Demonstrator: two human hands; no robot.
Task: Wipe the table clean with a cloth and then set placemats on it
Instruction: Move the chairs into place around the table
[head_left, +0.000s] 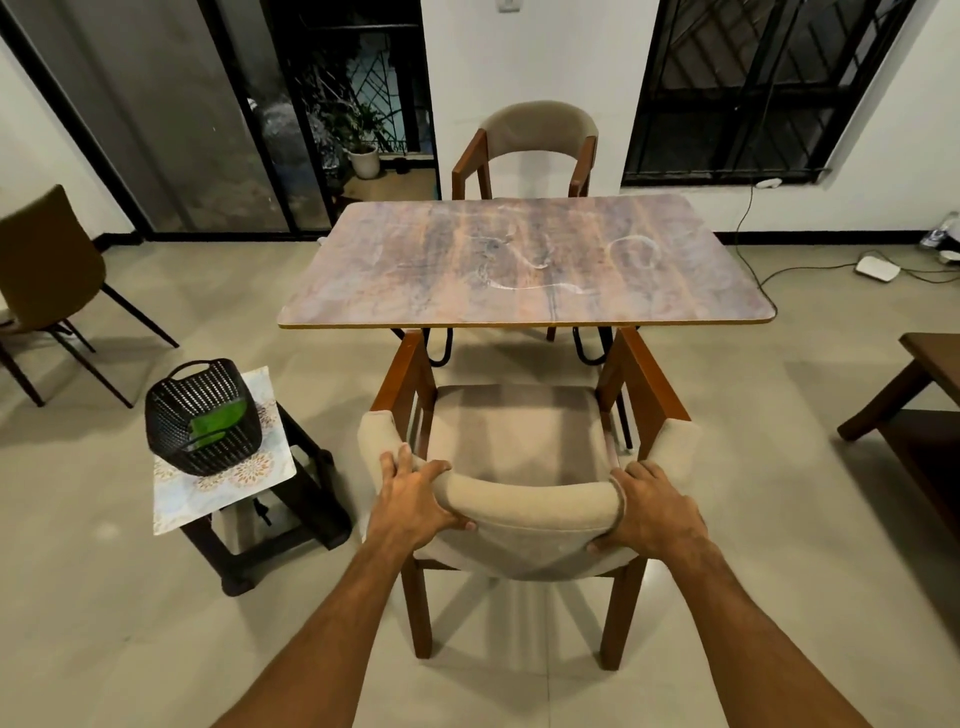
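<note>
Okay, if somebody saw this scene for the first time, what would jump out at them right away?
Front and centre, the left hand and right hand grip the curved backrest of a padded chair that faces the table. Beyond it, the table top shows whitish smears, from centre to right. At the left, a black basket holding something green sits on a small stool.

No legible text, labels, brands, numbers or signs anywhere; only pale unreadable smears (535, 285) on the brown wood-grain bench (405, 275).
</note>
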